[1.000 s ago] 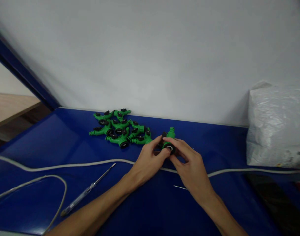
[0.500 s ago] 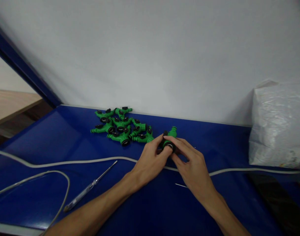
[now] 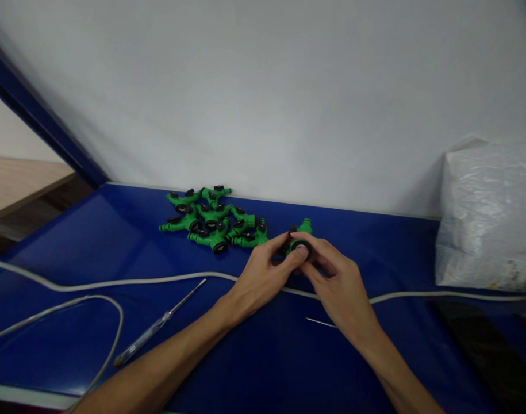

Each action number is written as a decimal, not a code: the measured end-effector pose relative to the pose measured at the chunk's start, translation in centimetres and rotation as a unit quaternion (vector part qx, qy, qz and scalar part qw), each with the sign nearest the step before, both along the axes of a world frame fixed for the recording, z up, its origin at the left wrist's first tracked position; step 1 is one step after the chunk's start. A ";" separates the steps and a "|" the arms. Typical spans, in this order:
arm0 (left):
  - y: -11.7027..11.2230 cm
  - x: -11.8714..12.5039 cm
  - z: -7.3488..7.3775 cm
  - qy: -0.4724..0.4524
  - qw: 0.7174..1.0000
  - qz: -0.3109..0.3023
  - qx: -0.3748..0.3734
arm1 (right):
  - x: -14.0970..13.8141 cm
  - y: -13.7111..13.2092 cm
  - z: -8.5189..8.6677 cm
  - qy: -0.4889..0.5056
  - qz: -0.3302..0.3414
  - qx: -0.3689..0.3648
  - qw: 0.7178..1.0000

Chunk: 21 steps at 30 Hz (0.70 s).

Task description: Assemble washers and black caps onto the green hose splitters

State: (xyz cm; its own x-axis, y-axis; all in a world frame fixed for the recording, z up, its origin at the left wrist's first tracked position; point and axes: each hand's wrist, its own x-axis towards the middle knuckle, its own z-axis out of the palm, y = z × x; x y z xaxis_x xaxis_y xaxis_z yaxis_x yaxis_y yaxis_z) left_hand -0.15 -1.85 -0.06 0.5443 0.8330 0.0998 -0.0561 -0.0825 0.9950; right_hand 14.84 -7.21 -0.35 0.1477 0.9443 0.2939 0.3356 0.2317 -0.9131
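Observation:
My left hand and my right hand meet over a green plastic hose connector with black parts, held just above the blue table. Fingers of both hands pinch around its black ringed end, which faces me. A pile of several similar green connectors lies to the left, close to the white wall.
A white cable runs across the table under my forearms. A clear-handled screwdriver lies at the left, a thin metal pin near my right wrist. A white plastic bag stands at the right, a dark flat object in front of it.
Both hands have lifted the connector slightly up and to the right, and the fingers have shifted around its black end. The view has shifted a little.

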 end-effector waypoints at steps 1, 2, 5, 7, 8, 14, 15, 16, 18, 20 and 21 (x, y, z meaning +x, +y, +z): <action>0.0 0.0 0.0 -0.003 1.000 -0.001 0.000 | 0.0 0.0 0.0 0.001 -0.001 0.001 1.000; 0.0 0.0 -0.1 -0.004 1.000 -0.003 0.001 | -0.1 0.0 0.0 0.001 -0.002 0.003 1.000; -0.1 -0.1 0.0 -0.005 1.000 0.000 0.011 | -0.2 0.0 -0.1 -0.005 -0.007 0.008 1.000; -0.1 -0.1 0.0 0.000 1.000 0.005 0.019 | -0.2 0.0 -0.1 -0.015 -0.010 0.015 1.000; -0.1 -0.2 0.0 0.002 1.000 0.008 0.021 | -0.2 0.0 -0.1 -0.022 -0.011 0.019 1.000; -0.1 -0.3 0.1 0.012 0.999 0.012 0.036 | -0.4 -0.3 0.0 -0.050 -0.020 0.045 0.998; -0.1 -0.3 0.2 0.015 0.999 0.010 0.039 | -0.4 -0.4 0.0 -0.054 -0.021 0.046 0.997; -0.1 -0.3 0.3 0.020 0.999 0.010 0.041 | -0.4 -0.4 0.0 -0.057 -0.022 0.046 0.997; -0.1 -0.2 0.4 0.030 0.998 0.015 0.044 | -0.4 -0.4 -0.1 -0.064 -0.024 0.050 0.996; -0.2 -0.2 0.6 0.037 0.998 0.021 0.047 | -0.5 -0.5 -0.1 -0.075 -0.028 0.059 0.995; -0.3 -0.2 0.6 0.038 0.998 0.026 0.050 | -0.5 -0.5 -0.2 -0.082 -0.029 0.067 0.994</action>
State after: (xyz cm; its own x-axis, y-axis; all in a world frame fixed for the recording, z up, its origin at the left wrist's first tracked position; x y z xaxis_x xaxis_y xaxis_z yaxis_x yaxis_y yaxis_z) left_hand -0.33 -2.12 0.53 0.5095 0.8485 0.1432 0.0263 -0.1817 0.9830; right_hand 14.35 -7.69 -0.51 0.1407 0.8867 0.4404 0.4944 0.3224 -0.8072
